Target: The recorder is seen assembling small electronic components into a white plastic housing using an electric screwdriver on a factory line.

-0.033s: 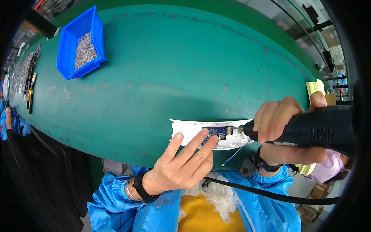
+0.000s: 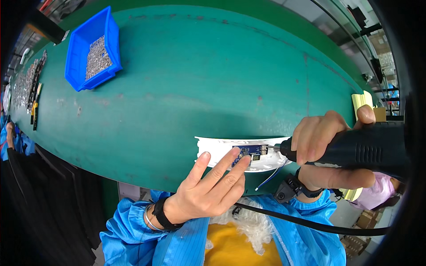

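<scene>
A white curved plastic housing (image 2: 215,150) lies near the front edge of the green table, with a blue circuit board (image 2: 250,150) inside it. Fingers spread, my left hand (image 2: 213,190) rests its fingertips on the left part of the board and grips nothing. My right hand (image 2: 317,139) is wrapped round a black electric screwdriver (image 2: 361,146), held nearly level. Its bit reaches the board's right end; whether a screw sits under the tip is too small to tell. Thin blue and white wires (image 2: 270,178) hang from the housing toward me.
At the far left stands a blue bin (image 2: 114,48) of small metal screws. Markers (image 2: 35,106) and a heap of small parts (image 2: 26,86) lie along the left edge. A black cable (image 2: 310,225) crosses before my body. Yellow sheets (image 2: 361,104) are at the right; another person's hand (image 2: 9,133) shows far left.
</scene>
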